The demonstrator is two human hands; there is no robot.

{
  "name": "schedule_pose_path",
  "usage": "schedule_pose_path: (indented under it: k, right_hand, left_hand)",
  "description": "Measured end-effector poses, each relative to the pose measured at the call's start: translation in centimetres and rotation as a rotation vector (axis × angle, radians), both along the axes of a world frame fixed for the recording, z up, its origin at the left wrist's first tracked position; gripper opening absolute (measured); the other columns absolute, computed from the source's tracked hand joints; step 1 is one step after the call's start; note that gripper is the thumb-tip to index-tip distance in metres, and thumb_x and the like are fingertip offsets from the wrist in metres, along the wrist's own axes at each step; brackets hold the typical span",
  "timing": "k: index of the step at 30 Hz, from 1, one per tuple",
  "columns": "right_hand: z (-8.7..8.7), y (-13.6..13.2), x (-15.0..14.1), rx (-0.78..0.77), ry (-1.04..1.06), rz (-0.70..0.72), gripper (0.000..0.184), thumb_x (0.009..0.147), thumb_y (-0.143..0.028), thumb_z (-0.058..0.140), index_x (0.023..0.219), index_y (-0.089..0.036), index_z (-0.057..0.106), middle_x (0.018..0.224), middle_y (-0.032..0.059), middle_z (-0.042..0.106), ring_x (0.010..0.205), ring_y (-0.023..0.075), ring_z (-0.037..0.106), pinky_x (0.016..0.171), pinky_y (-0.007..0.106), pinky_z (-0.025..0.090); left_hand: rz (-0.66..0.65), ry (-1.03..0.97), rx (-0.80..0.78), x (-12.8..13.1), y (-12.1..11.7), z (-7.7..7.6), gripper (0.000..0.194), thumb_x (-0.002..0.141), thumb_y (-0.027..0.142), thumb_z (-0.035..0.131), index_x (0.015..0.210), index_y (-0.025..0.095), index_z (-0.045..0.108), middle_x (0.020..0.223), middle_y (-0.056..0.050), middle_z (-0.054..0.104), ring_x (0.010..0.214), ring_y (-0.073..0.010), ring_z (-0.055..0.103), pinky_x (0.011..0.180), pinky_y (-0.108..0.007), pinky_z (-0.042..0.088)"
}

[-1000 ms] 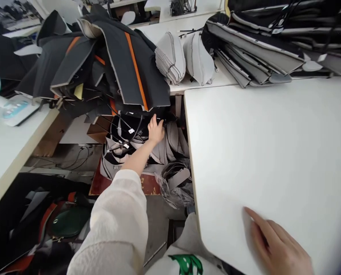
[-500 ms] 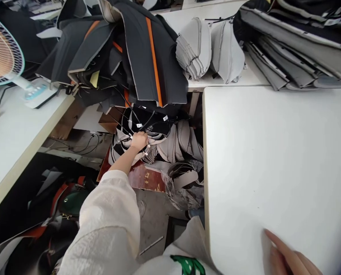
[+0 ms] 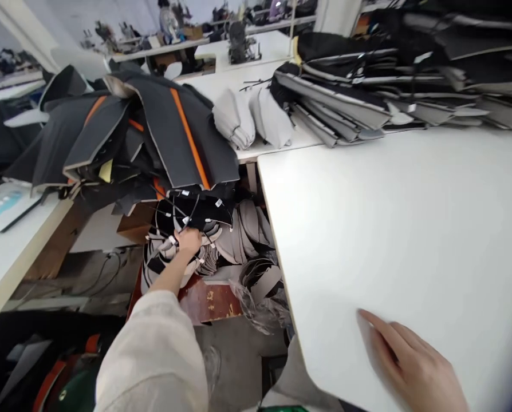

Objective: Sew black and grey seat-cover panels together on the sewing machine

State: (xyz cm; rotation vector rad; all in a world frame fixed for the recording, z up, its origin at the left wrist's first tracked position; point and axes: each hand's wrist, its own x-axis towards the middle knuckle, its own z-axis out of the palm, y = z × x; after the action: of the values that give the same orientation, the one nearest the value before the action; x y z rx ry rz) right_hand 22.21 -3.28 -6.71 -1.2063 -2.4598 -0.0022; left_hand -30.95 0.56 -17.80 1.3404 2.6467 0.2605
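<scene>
My left hand (image 3: 189,240) reaches down into a low pile of black and grey fabric pieces (image 3: 202,209) with small white tags and thin black cords. Its fingers are curled in among the pieces, closed, and what lies in them is hidden. Just right of it stand curved grey fabric panels (image 3: 241,229). On the white tabletop (image 3: 350,229) my right hand (image 3: 410,360) rests near the front edge. Its index finger is stretched out and the other fingers are loosely bent, with nothing in them.
Dark grey panels with orange stripes (image 3: 170,131) hang over the table edge above the pile. Light grey padded pieces (image 3: 256,120) and stacked black-and-grey pieces (image 3: 333,103) lie at the back. A clear plastic bag (image 3: 260,306) sits below. A sewing machine (image 3: 241,43) stands farther off.
The view has tilted up and turned right, bringing the room behind into sight. My left hand stays in the pile, and more of my right hand now shows on the table.
</scene>
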Motion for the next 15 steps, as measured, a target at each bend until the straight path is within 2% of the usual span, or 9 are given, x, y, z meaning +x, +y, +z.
schedule_pose_path:
  k: [3,5,7,9,11,12,13,15]
  right_hand:
    - [0.0,0.0,-0.2,0.051,0.005,0.016,0.029,0.098,-0.026,0.038,0.112,-0.019,0.062,0.073,0.0008,0.060,0.062,0.0122,0.058,0.057,0.025,0.043]
    - [0.1,-0.2,-0.4,0.068,0.029,0.013,0.029,0.097,-0.021,0.038,0.110,-0.017,0.063,0.072,0.0020,0.059,0.063,0.0133,0.057,0.058,0.026,0.043]
    - [0.5,-1.1,-0.6,0.083,0.065,0.055,0.030,0.094,-0.015,0.038,0.109,-0.015,0.063,0.077,0.0047,0.061,0.069,0.0152,0.058,0.063,0.027,0.045]
    - [0.8,-3.2,-0.6,0.084,0.132,0.172,0.032,0.092,-0.010,0.037,0.111,-0.016,0.062,0.083,0.0070,0.063,0.075,0.0166,0.057,0.068,0.030,0.046]
    - [0.4,-6.4,-0.2,0.041,0.240,0.317,0.035,0.090,-0.009,0.036,0.113,-0.017,0.061,0.086,0.0076,0.063,0.076,0.0168,0.055,0.068,0.031,0.045]
    - [-0.4,-8.2,0.2,-0.003,0.292,0.371,0.036,0.089,-0.011,0.035,0.114,-0.018,0.060,0.087,0.0074,0.063,0.077,0.0168,0.054,0.068,0.031,0.045]
    - [-1.6,-10.1,1.0,-0.051,0.341,0.408,0.037,0.088,-0.012,0.035,0.114,-0.019,0.059,0.087,0.0074,0.063,0.077,0.0167,0.054,0.068,0.031,0.045]
    - [-4.9,-13.5,3.2,-0.149,0.319,0.418,0.035,0.088,-0.017,0.034,0.111,-0.022,0.061,0.088,0.0064,0.063,0.076,0.0174,0.054,0.068,0.033,0.046]
  left_hand:
    - [-0.096,-0.165,0.103,5.4,-2.7,1.2,0.024,0.080,0.031,0.052,0.067,0.015,0.065,0.076,-0.009,0.067,0.086,-0.0253,0.062,0.095,-0.048,0.040]
    - [-0.157,-0.256,0.199,7.6,-4.5,3.3,0.032,0.082,0.042,0.048,0.070,0.016,0.063,0.071,-0.005,0.065,0.077,-0.0207,0.061,0.081,-0.035,0.049]
    - [-0.183,-0.299,0.313,9.0,-5.6,6.6,0.041,0.086,0.049,0.038,0.080,0.016,0.062,0.077,-0.005,0.065,0.076,-0.0189,0.061,0.073,-0.030,0.050]
    - [-0.171,-0.316,0.520,10.9,-5.5,10.9,0.045,0.090,0.051,0.031,0.090,0.015,0.059,0.084,-0.005,0.064,0.079,-0.0184,0.060,0.073,-0.028,0.050]
    - [-0.241,-0.295,0.754,14.6,-4.6,14.9,0.040,0.091,0.049,0.036,0.096,0.016,0.058,0.093,-0.006,0.063,0.087,-0.0196,0.060,0.080,-0.030,0.049]
    - [-0.331,-0.267,0.842,17.4,-3.9,16.5,0.036,0.090,0.047,0.040,0.095,0.017,0.059,0.098,-0.007,0.063,0.093,-0.0208,0.059,0.086,-0.032,0.048]
    - [-0.475,-0.230,0.870,20.8,-3.3,17.6,0.032,0.090,0.045,0.043,0.093,0.017,0.059,0.103,-0.008,0.063,0.099,-0.0220,0.058,0.091,-0.034,0.046]
    - [-0.840,-0.161,0.742,28.8,-2.1,18.3,0.030,0.092,0.036,0.038,0.084,0.017,0.059,0.102,-0.010,0.062,0.101,-0.0222,0.057,0.092,-0.034,0.046]
